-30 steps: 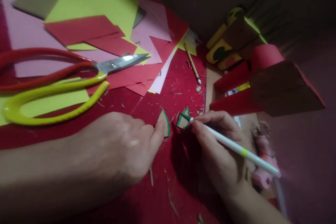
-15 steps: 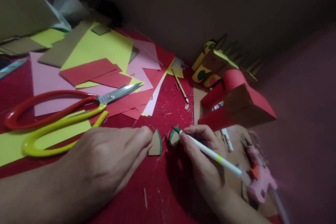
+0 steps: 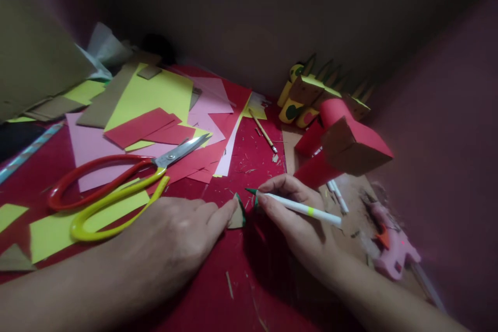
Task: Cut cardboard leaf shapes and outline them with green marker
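Observation:
My right hand (image 3: 290, 205) grips a white felt-tip pen (image 3: 301, 208) with a green tip, which points left just above the red surface. My left hand (image 3: 187, 233) is closed, and its fingertips hold the left side of a small pointed cardboard piece (image 3: 236, 219) with a green-coloured edge. A second green-edged piece (image 3: 256, 201) lies by my right fingers, mostly hidden behind them. Beyond my left hand lie large scissors (image 3: 171, 158) with one red and one yellow handle, their blades slightly apart.
Red, pink and yellow paper sheets (image 3: 155, 94) overlap at the back left. A pencil (image 3: 263, 132) lies among shavings. At right stand a red paper-and-cardboard model (image 3: 350, 140) and a yellow one with spikes (image 3: 307, 91). A pink glue gun (image 3: 397, 251) rests nearby.
My left fingers have come further over the cardboard piece. The pen lies flatter, and my right hand covers more of the second piece. The whole view has shifted slightly.

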`<state>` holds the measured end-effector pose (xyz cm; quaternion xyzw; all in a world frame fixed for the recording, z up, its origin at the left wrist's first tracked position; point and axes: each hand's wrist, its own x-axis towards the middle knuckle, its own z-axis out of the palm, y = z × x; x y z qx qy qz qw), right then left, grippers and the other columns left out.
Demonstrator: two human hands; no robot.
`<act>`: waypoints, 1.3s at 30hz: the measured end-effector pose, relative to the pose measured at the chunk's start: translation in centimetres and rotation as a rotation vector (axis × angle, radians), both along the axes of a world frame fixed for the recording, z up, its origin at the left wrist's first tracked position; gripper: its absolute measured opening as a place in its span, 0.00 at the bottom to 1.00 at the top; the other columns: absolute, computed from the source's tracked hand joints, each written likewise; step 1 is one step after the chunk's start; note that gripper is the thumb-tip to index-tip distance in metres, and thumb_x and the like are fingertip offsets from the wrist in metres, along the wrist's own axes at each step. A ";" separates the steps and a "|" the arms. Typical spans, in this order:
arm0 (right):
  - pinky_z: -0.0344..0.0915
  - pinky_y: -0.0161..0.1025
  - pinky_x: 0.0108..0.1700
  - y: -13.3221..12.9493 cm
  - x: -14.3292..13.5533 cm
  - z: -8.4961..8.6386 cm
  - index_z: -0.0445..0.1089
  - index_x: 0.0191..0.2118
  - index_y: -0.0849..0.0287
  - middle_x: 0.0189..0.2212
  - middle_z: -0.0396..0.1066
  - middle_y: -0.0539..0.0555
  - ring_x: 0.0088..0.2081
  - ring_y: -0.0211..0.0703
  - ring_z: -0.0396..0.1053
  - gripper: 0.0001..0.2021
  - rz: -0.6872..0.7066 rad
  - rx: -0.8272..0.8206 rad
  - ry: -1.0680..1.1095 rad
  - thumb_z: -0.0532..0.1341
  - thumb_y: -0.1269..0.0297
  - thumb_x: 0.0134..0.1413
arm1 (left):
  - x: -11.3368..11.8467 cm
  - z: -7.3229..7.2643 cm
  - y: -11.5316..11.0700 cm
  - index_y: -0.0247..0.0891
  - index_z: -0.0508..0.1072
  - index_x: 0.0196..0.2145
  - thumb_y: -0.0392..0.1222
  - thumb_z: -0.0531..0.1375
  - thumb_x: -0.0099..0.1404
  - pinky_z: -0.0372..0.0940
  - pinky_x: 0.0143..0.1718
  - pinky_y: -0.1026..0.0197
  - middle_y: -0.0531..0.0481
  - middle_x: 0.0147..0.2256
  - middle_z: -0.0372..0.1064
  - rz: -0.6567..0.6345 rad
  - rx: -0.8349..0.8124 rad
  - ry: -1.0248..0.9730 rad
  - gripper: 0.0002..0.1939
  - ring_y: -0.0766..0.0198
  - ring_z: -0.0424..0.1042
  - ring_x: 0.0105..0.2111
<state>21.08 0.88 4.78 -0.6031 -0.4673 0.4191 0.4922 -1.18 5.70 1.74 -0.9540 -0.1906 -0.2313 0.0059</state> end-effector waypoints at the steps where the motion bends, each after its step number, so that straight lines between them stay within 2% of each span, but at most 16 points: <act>1: 0.64 0.33 0.26 0.1 0.0 -0.3 0.76 0.32 0.56 0.25 0.76 0.48 0.25 0.38 0.69 0.07 -0.008 0.005 0.001 0.73 0.64 0.49 | -0.1 0.1 -0.1 0.26 0.79 0.53 0.21 0.50 0.71 0.74 0.27 0.62 0.48 0.30 0.81 -0.016 0.016 0.041 0.22 0.60 0.79 0.25; 4: 0.64 0.33 0.26 0.3 -0.2 -1.0 0.75 0.30 0.56 0.23 0.75 0.48 0.25 0.39 0.69 0.07 -0.015 0.014 -0.031 0.73 0.63 0.49 | -0.2 0.3 -0.4 0.22 0.74 0.63 0.19 0.49 0.69 0.74 0.27 0.58 0.47 0.33 0.82 -0.001 0.026 0.194 0.29 0.58 0.80 0.27; 7: 0.65 0.35 0.26 0.2 -0.5 -1.5 0.75 0.29 0.55 0.22 0.75 0.48 0.24 0.40 0.70 0.07 -0.017 0.062 -0.120 0.72 0.62 0.51 | -0.3 0.0 -0.5 0.22 0.71 0.67 0.18 0.48 0.68 0.72 0.27 0.55 0.48 0.33 0.82 0.012 0.032 0.268 0.33 0.57 0.80 0.27; 13: 0.70 0.35 0.29 -0.3 -0.5 -1.9 0.77 0.31 0.54 0.24 0.78 0.48 0.26 0.40 0.75 0.05 0.003 0.210 -0.264 0.70 0.65 0.58 | 0.0 -0.5 -0.8 0.23 0.74 0.65 0.17 0.47 0.67 0.68 0.25 0.54 0.49 0.31 0.80 0.028 0.111 0.267 0.34 0.57 0.78 0.25; 17: 0.72 0.36 0.29 -0.6 -0.4 -2.3 0.76 0.33 0.53 0.26 0.80 0.49 0.27 0.41 0.77 0.05 0.006 0.202 -0.297 0.71 0.66 0.58 | 0.3 -0.3 -1.1 0.19 0.74 0.64 0.17 0.48 0.67 0.69 0.25 0.54 0.48 0.30 0.79 0.033 0.132 0.253 0.31 0.57 0.77 0.25; 25: 0.70 0.34 0.26 -0.3 -0.8 -2.3 0.76 0.31 0.54 0.23 0.78 0.48 0.23 0.39 0.75 0.05 -0.015 0.229 -0.347 0.70 0.67 0.58 | 0.7 -0.3 -1.2 0.18 0.75 0.61 0.18 0.49 0.68 0.69 0.25 0.56 0.46 0.30 0.79 0.043 0.214 0.221 0.27 0.58 0.77 0.26; 31: 0.70 0.31 0.25 -0.2 -1.0 -1.8 0.76 0.31 0.54 0.23 0.79 0.48 0.22 0.37 0.76 0.04 -0.031 0.215 -0.356 0.70 0.67 0.56 | 1.0 -0.3 -1.2 0.23 0.77 0.61 0.19 0.48 0.68 0.69 0.25 0.57 0.45 0.31 0.81 0.051 0.166 0.235 0.30 0.58 0.78 0.27; 39: 0.69 0.29 0.24 0.0 -0.8 -2.1 0.76 0.30 0.53 0.21 0.78 0.47 0.21 0.36 0.75 0.05 -0.044 0.224 -0.363 0.70 0.67 0.55 | 1.0 0.2 -2.1 0.22 0.77 0.63 0.18 0.51 0.66 0.70 0.27 0.54 0.43 0.33 0.82 0.099 0.173 0.237 0.31 0.54 0.79 0.29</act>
